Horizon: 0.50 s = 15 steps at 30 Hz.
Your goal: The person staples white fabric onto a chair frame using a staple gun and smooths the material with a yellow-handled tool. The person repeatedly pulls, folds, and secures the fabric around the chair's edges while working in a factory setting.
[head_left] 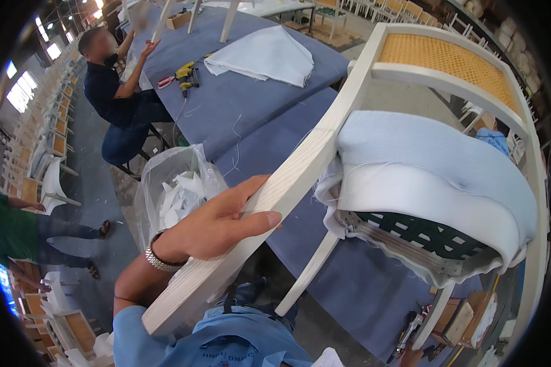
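My left hand (220, 223), with a metal watch on the wrist, is closed around the rear leg of a whitewashed wooden chair (312, 147). The chair is tipped over the table, its seat underside turned toward me. Light blue fabric (422, 147) covers the seat, and its loose, frayed edge hangs around the frame. Dark green webbing (422, 235) shows inside the underside. A woven cane panel (450, 61) fills the top of the backrest. At the lower edge, by the foot of a front leg, a small part of what looks like my right hand (412, 356) shows; its fingers are hidden.
The blue-covered table (226, 98) holds a yellow drill (185, 76) and folded pale fabric (263, 56). A plastic bag of white scraps (180, 192) stands beside it. Tools (407, 330) and a wooden box (456, 318) lie lower right. Two people are at the left, among rows of chairs.
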Available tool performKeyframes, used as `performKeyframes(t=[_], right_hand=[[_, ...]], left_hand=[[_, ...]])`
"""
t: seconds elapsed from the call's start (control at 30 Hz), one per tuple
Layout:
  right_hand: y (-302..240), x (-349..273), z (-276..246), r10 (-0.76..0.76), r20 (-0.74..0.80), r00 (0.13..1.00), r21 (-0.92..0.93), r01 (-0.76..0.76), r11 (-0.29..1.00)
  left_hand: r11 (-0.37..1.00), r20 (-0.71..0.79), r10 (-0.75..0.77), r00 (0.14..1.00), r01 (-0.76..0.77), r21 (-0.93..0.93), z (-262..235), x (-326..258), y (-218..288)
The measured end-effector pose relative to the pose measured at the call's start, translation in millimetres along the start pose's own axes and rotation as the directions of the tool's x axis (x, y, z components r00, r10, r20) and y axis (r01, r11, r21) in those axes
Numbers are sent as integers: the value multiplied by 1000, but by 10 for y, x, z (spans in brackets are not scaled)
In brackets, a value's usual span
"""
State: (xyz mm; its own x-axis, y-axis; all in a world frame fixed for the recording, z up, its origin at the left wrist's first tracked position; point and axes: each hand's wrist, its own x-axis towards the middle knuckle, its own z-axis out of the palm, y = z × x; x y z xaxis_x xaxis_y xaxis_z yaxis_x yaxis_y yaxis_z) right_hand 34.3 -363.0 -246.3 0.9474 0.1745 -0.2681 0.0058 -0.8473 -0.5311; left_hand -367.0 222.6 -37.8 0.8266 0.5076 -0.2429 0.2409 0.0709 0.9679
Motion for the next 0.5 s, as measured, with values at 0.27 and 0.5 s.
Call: performKeyframes(t=[0.27,0.5], right_hand=[[982,-898,912,361,-16,933,338,-335,880],[1641,-1163,2023,342,-53,938,65,-338,939]], left_hand=[[996,-22,-24,999,25,83,884,278,471],[957,-9,2,1000,0,291,1417,439,428]])
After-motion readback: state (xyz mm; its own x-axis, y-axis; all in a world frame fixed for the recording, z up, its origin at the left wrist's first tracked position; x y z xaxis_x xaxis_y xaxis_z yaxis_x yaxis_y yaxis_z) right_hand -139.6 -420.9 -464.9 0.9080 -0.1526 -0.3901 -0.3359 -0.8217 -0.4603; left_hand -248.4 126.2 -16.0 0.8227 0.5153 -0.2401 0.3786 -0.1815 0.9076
